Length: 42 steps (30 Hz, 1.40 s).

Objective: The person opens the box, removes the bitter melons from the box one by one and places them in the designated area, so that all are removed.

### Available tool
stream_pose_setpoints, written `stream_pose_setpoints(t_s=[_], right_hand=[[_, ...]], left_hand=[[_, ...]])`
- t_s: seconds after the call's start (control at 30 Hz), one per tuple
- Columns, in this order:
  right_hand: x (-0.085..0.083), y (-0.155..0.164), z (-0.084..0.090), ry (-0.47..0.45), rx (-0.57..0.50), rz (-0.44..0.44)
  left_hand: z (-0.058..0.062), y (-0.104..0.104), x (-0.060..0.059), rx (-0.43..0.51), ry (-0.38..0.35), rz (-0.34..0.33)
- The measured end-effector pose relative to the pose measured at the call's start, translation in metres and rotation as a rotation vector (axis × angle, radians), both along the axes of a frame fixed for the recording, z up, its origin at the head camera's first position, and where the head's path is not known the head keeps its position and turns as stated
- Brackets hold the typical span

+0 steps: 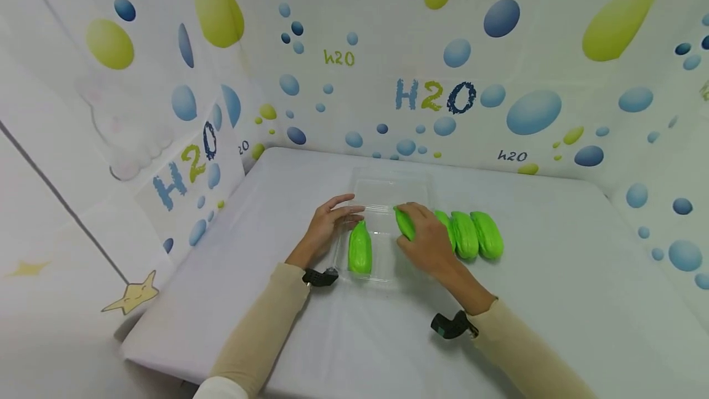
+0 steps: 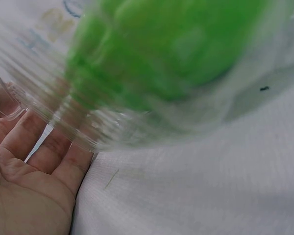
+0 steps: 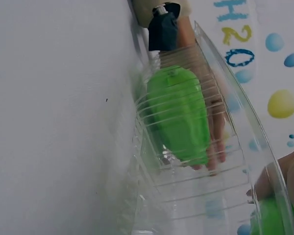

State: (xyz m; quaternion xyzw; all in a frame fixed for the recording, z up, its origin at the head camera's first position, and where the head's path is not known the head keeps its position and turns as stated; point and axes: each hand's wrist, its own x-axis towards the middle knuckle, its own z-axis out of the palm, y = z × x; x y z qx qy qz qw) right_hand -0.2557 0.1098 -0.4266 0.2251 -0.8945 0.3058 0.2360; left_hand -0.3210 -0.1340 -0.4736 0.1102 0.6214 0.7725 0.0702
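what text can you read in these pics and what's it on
"H2O", large, on the back wall
"H2O", large, on the left wall
"h2O", small, green, back wall
"h2O", small, dark, back wall
"2O", small, by the left corner, seemingly cut off
"H2O", sideways, wall in right wrist view
Too blurred: wall lettering, left wrist view
Nothing readable on the clear container or green pieces

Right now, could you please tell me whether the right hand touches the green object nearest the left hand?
Apart: the head view shows bare clear container between the right hand and that green object.
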Motion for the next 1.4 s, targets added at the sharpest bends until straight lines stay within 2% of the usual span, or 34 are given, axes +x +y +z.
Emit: stream_pose_setpoints(t_s=[0.2, 0.4, 0.63, 0.87, 0.93, 1.17, 1.4], right_hand=[[-0.005, 0.013, 0.004, -0.001, -0.068, -0.025], [-0.011, 0.032, 0.005, -0.017, -0.081, -0.078], [-0.022, 0.053, 0.001, -0.032, -0.138, -0.077], [-0.028, 0.073, 0.002, 0.034, -0.161, -0.079], [-0.029, 0.077, 0.002, 0.017, -0.185, -0.074], [-0.03, 0.091, -0.002, -0.144, -0.254, -0.117], [-0.037, 0.108, -0.004, -0.144, -0.29, -0.147]], left_hand=[[-0.002, -0.001, -0.001, 0.0, 0.014, -0.005], [-0.003, -0.001, -0.001, 0.004, 0.016, -0.008], [-0.001, -0.001, -0.002, -0.005, 0.008, 0.005], [-0.002, -0.002, -0.002, -0.014, 0.008, 0.001], [-0.002, -0.002, -0.002, -0.011, 0.01, 0.0], [-0.003, -0.002, -0.003, -0.006, 0.002, -0.001], [0.001, -0.002, 0.0, 0.019, -0.023, -0.029]])
